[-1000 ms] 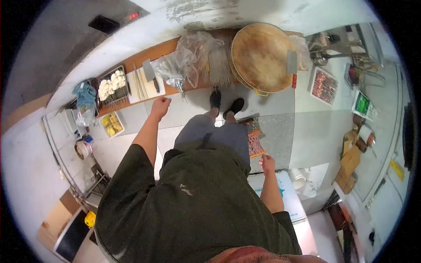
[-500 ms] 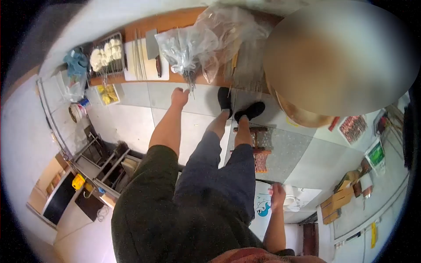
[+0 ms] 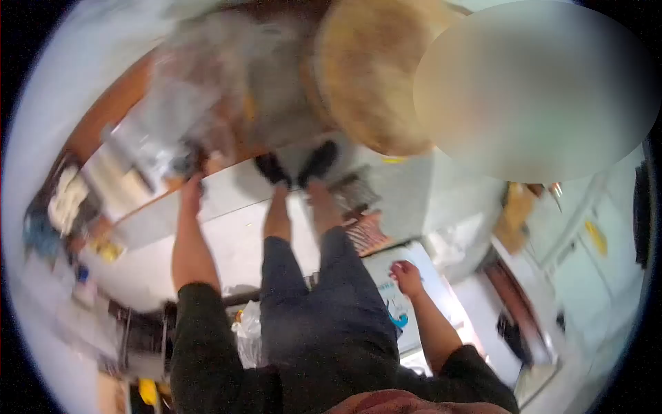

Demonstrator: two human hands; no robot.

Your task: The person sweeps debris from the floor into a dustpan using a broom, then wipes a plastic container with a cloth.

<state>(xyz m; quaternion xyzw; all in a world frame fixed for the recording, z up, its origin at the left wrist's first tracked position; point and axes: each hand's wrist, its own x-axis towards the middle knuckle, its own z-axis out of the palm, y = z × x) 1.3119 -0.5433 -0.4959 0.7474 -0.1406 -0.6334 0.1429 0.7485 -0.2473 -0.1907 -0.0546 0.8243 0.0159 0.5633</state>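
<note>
My left hand (image 3: 193,188) reaches to the front edge of the wooden counter, at the lower end of a clear plastic bag (image 3: 162,131). Dark, thin ends stick out of the bag there, right beside the fingers. Motion blur smears these fingers, so I cannot see whether they grip the bag. My right hand (image 3: 408,277) hangs above a white surface (image 3: 420,317) with a blue cartoon print. Its fingers are loosely curled and slightly apart, with nothing visible in them.
A large round wooden board (image 3: 376,76) sits on the counter's right part. Left of the bag lies a pale cutting board (image 3: 117,183), then pale food (image 3: 67,200). A small patterned stool (image 3: 365,233) stands near my feet. A large blurred oval hides the upper right.
My view has swung right, so the counter sits further left and the round board shows more. My left hand has moved up to the bag's lower end. Everything is more blurred.
</note>
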